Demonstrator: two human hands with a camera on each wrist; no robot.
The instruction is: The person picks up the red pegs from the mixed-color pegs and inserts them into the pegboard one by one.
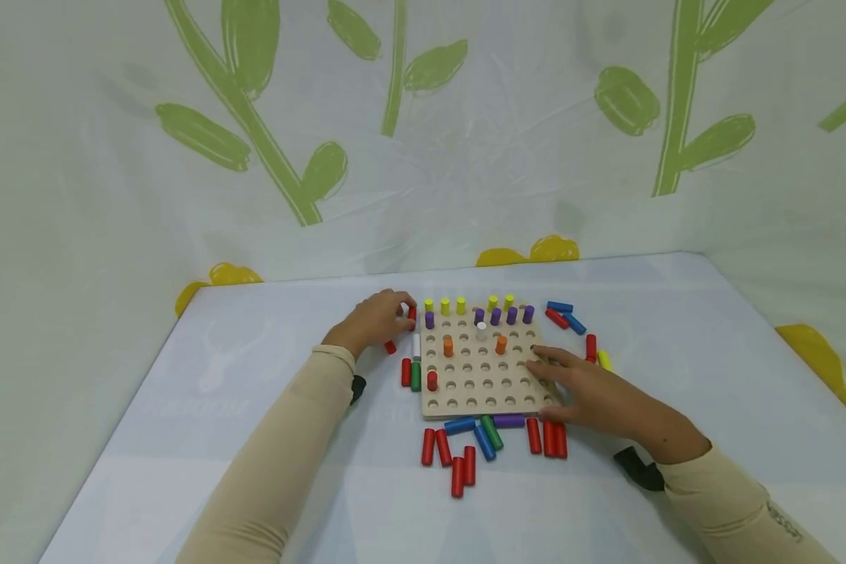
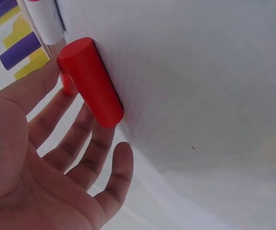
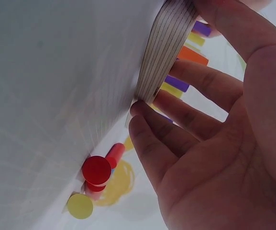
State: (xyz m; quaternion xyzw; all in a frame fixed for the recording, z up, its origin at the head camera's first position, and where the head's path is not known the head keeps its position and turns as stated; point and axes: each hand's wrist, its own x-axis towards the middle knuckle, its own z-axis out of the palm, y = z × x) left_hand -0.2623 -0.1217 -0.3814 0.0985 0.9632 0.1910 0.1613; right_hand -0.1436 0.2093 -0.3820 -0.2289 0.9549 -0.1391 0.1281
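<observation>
Beside the upper left corner of a wooden pegboard (image 1: 493, 403), my left hand (image 1: 375, 319) pinches a red peg (image 1: 412, 313) between thumb and forefinger. Most of that peg is hidden by the fingers in the left wrist view. Another red peg (image 2: 92, 84) lies on the table near the palm. My right hand (image 1: 592, 392) rests along the board's right edge, fingers spread loosely and fingertips at the board (image 3: 169, 43). Yellow pegs (image 1: 461, 306) and purple pegs (image 1: 495, 317) stand in the far rows, with a white peg (image 1: 481, 331), two orange pegs (image 1: 501, 345) and one red peg (image 1: 432, 381) nearer.
Loose red pegs (image 1: 457, 478), blue pegs (image 1: 484, 442), a green peg (image 1: 491, 432) and a purple peg (image 1: 509, 421) lie before the board. A white peg (image 1: 416, 347) and a green peg (image 1: 415, 377) lie along its left side. Beyond its right side are blue pegs (image 1: 560, 306) and a yellow peg (image 1: 604, 360).
</observation>
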